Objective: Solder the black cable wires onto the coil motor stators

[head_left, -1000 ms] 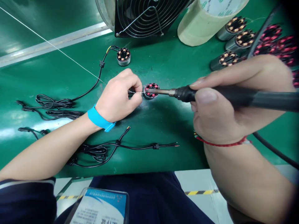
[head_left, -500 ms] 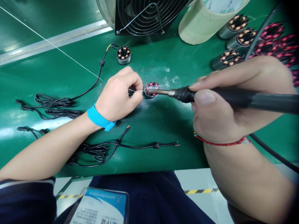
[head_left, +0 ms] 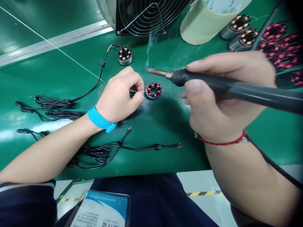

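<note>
My right hand [head_left: 224, 91] is wrapped around a soldering iron [head_left: 210, 82], its bare tip raised above and to the left of a small stator [head_left: 154, 90] with red windings. Smoke drifts up from the tip. My left hand [head_left: 124, 94], with a blue band at the wrist, is closed in a pinch beside that stator. A thin pale solder wire [head_left: 50, 43] runs down from the upper left into this hand. Dark cable leads show under the fingers, and whether they are gripped too is hidden. Another stator [head_left: 125, 56], copper-wound, lies behind with a black cable [head_left: 102, 67] attached.
A black fan [head_left: 146, 17] stands at the back, next to a pale roll [head_left: 208, 25]. Copper-wound stators [head_left: 247, 37] and red-wound stators [head_left: 274, 31] crowd the right rear. Coiled black cables [head_left: 97, 154] lie at the left and front of the green table [head_left: 165, 126].
The soldering iron has lifted off the red-wound stator, its tip moving up and slightly left with my right hand. My left hand stays where it was.
</note>
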